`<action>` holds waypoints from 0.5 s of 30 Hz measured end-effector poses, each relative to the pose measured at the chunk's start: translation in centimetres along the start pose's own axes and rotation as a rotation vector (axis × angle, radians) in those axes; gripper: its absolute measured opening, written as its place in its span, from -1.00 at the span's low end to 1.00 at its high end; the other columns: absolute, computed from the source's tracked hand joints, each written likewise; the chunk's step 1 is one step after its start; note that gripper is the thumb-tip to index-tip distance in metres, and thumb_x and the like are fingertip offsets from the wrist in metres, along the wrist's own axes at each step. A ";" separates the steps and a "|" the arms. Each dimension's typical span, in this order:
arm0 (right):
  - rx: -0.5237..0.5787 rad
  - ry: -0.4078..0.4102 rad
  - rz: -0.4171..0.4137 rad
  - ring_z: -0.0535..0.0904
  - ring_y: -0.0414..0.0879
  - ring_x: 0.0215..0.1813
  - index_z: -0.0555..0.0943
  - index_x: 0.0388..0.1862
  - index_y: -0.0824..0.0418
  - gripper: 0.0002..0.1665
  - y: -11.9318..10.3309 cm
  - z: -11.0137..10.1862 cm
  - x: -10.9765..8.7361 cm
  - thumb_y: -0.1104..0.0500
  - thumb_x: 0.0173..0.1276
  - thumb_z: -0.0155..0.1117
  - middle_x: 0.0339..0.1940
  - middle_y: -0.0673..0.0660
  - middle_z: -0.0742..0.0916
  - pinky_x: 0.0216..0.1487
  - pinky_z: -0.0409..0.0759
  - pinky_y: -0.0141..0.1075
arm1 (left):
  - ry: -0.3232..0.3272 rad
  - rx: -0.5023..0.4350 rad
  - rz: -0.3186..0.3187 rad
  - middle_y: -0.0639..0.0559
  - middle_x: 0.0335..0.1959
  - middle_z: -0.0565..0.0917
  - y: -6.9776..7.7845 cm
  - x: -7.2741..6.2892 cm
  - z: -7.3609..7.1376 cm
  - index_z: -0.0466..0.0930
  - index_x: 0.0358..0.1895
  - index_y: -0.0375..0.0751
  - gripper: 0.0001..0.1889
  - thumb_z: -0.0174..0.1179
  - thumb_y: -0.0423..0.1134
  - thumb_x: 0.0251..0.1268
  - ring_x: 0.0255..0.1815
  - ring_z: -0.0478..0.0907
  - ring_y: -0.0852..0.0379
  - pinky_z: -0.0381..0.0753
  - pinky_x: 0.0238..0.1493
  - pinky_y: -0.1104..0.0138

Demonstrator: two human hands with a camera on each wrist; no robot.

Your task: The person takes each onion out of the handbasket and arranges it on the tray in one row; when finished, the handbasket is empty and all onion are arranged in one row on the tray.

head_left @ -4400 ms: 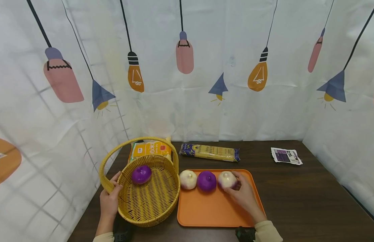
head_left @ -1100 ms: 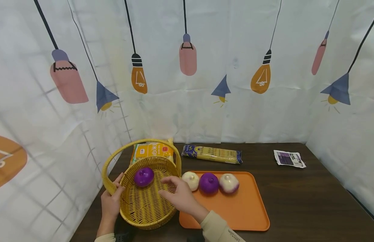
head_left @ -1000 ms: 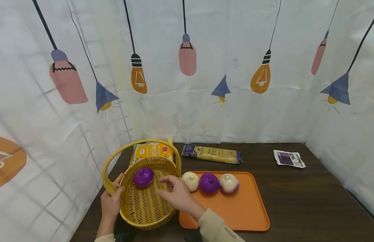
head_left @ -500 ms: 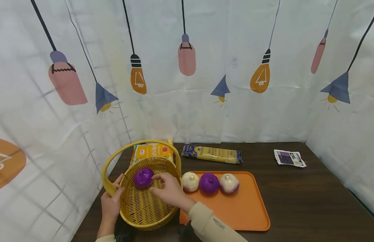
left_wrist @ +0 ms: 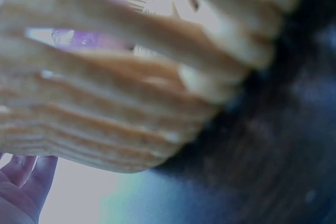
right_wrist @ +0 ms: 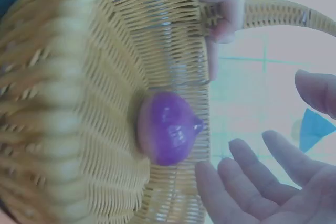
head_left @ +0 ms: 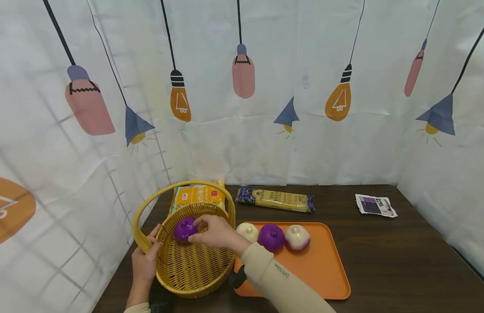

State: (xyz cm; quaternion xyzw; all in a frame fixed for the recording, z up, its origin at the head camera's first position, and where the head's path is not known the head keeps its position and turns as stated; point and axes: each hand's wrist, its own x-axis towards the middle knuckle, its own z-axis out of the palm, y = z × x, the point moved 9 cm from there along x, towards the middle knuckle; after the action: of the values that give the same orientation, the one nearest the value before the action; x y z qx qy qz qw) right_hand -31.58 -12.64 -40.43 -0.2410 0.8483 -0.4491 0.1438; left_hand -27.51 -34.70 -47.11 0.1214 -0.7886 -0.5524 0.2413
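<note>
A purple onion (head_left: 183, 229) lies inside the yellow wicker basket (head_left: 195, 267), against its far left wall. My left hand (head_left: 143, 263) grips the basket's left rim at the foot of the handle; its fingers (right_wrist: 229, 17) also show there in the right wrist view. Over the basket reaches my right hand (head_left: 213, 232), thumb and fingertips right at the onion's right side. In the right wrist view that hand's fingers (right_wrist: 252, 179) are spread beside the onion (right_wrist: 167, 128), not wrapped round it. Blurred wicker (left_wrist: 105, 98) fills much of the left wrist view.
An orange tray (head_left: 304, 278) right of the basket bears a whitish onion (head_left: 246, 230), a purple onion (head_left: 270, 237) and a white-purple onion (head_left: 298, 237) in a row. Behind lie a yellow bag (head_left: 195, 194) and a noodle packet (head_left: 281, 200); a small pouch (head_left: 376, 205) lies far right.
My right hand has left the rightmost onion on the tray and moved left over the basket to the purple onion inside. My left hand keeps its grip on the basket.
</note>
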 end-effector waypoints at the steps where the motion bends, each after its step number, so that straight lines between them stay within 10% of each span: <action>1: 0.032 0.008 0.011 0.57 -0.20 -0.14 0.62 0.04 0.07 -0.53 -0.1 -0.1 0.1 -0.07 0.20 0.45 -0.15 -0.04 0.70 -0.16 0.54 -0.28 | 0.000 0.001 0.001 -0.03 0.30 0.52 0.0 0.0 0.0 0.38 -0.35 -0.42 -0.81 0.04 -0.35 0.43 0.15 0.43 0.45 0.33 -0.13 0.60; 15: 0.346 0.027 0.080 0.63 -0.01 -0.12 0.63 0.04 0.12 -0.56 0.4 1.1 2.1 -0.03 0.22 0.43 -0.20 -0.03 0.66 -0.13 0.63 -0.13 | -0.009 -0.024 0.008 -0.07 0.31 0.51 0.2 -0.2 0.1 0.36 -0.35 -0.42 -0.79 0.03 -0.34 0.45 0.14 0.43 0.48 0.34 -0.12 0.60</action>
State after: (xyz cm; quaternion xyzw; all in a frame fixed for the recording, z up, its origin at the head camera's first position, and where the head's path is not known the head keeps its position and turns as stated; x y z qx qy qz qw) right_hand -32.98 -14.37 -41.44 -0.1730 0.7691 -0.5854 0.1895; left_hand -27.36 -34.40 -47.03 0.1129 -0.7834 -0.5616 0.2412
